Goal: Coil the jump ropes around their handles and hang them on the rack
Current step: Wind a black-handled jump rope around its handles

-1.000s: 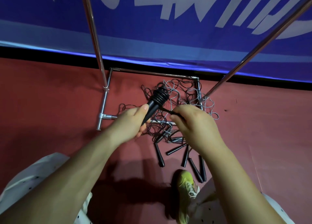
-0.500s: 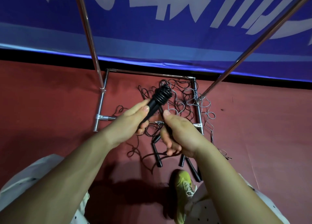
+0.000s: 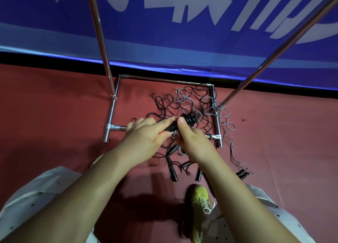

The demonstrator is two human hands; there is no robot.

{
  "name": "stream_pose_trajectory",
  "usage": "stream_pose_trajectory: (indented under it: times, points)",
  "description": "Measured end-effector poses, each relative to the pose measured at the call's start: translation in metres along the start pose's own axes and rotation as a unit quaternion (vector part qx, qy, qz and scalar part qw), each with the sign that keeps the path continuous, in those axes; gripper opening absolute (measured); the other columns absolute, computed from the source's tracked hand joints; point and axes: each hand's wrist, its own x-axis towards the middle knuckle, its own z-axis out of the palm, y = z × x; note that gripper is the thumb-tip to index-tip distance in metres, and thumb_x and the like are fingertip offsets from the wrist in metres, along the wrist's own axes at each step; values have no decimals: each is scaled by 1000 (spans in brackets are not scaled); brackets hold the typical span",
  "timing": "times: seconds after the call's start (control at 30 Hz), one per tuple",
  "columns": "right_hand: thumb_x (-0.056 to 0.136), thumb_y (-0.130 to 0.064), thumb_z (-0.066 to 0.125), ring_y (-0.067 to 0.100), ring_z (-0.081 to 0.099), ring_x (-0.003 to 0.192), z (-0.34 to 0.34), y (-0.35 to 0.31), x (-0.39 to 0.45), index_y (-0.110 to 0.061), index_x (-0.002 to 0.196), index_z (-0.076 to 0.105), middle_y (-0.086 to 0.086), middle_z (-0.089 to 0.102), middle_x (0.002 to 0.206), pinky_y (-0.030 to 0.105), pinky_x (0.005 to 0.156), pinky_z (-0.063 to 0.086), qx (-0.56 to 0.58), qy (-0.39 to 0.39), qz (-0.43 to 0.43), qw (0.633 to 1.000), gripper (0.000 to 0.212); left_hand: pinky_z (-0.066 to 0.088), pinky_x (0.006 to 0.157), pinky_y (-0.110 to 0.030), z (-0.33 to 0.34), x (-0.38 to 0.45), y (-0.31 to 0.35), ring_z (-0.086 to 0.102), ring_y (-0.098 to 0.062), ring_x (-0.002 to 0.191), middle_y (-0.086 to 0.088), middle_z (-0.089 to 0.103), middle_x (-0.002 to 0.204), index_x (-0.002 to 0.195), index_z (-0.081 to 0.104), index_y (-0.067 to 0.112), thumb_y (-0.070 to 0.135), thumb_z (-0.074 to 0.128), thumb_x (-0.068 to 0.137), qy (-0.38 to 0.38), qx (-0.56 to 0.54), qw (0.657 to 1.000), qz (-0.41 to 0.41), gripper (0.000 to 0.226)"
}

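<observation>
My left hand (image 3: 146, 133) grips the black handles of a jump rope (image 3: 172, 127), held over the floor. Black cord is coiled in several turns around the handles' far end (image 3: 190, 119). My right hand (image 3: 192, 138) pinches the cord just below that coil, thumb against it. Beneath both hands lies a tangled heap of black and grey ropes (image 3: 188, 101) inside the chrome base of the rack (image 3: 117, 127). Loose black handles (image 3: 173, 175) lie on the floor nearer to me. The rack's two uprights (image 3: 99, 34) rise out of the top of the view.
A blue banner with white lettering (image 3: 164, 32) hangs behind the rack. The floor is red matting (image 3: 54, 105). My yellow-green shoe (image 3: 200, 202) stands just below the loose handles. A grey rope trails right to a handle pair (image 3: 242, 174).
My right hand has come up from below the handles to the coil. The handles have tipped lower and to the right. Another turn of cord sits on the coil.
</observation>
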Motion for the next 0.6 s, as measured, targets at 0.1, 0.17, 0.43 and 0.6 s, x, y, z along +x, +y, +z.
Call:
stream_pose_trajectory:
  times: [0.1,0.17,0.43,0.6]
  points:
    - [96,-54,38,7,31,38,2,1,3,-15,61,51,-9,38,40,26,49,25,49,21,-9,999,54,31,86,-28,-2,-1,0,46,-9,94,11,53,95,136,38,55,54,38,80,-34,-88,996,-2,56]
    - [97,-48,44,6,29,39,1,2,3,-16,61,47,-11,35,39,27,50,24,84,16,-37,996,48,42,81,-26,-9,0,2,58,-6,86,15,64,88,117,58,40,45,52,80,-88,-295,951,-42,37]
    - [87,-50,39,10,34,50,-1,7,-4,-10,59,46,-5,41,50,25,52,27,184,-86,-173,964,49,52,65,-34,-21,-8,-2,63,-23,60,-10,64,70,95,70,5,76,56,71,-460,-659,588,-92,76]
    - [87,-62,30,21,46,67,-7,14,0,-10,68,57,-6,53,59,44,69,39,125,-80,-204,968,61,50,59,-28,-22,-7,-1,54,-12,53,4,54,59,97,70,7,68,59,76,-458,-697,550,-47,66]
